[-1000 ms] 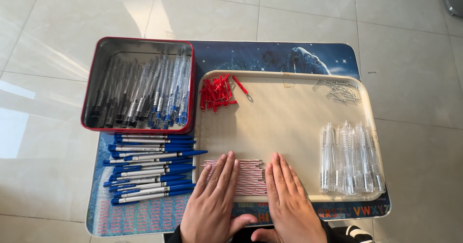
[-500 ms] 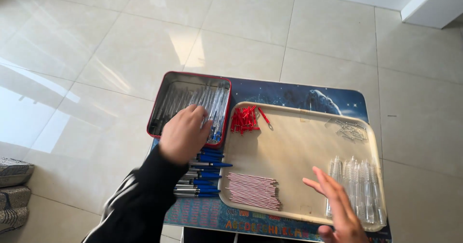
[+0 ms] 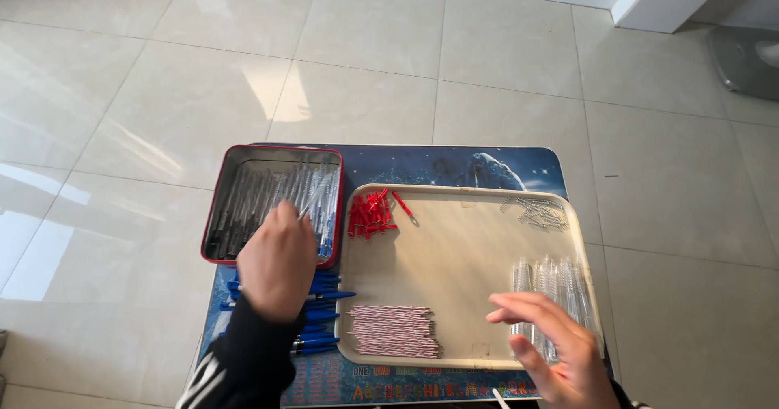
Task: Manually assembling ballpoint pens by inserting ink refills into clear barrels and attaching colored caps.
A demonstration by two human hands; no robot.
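Observation:
My left hand reaches into the red metal tin and pinches one clear pen barrel, lifting its end above several others lying in the tin. My right hand hovers with fingers spread over the beige tray, its fingertips at a row of clear pen tubes on the tray's right side. A stack of red-and-white striped refills lies at the tray's front left. Small red caps are piled at its back left.
Blue pens lie in a heap on the small printed table, partly under my left wrist. Small metal springs sit at the tray's back right. Tiled floor surrounds the table; a white wall corner stands at the back right.
Both hands left the striped refills. My left hand went up to the tin and took hold of a clear barrel; my right hand swung over to the clear tubes. The camera view shifted.

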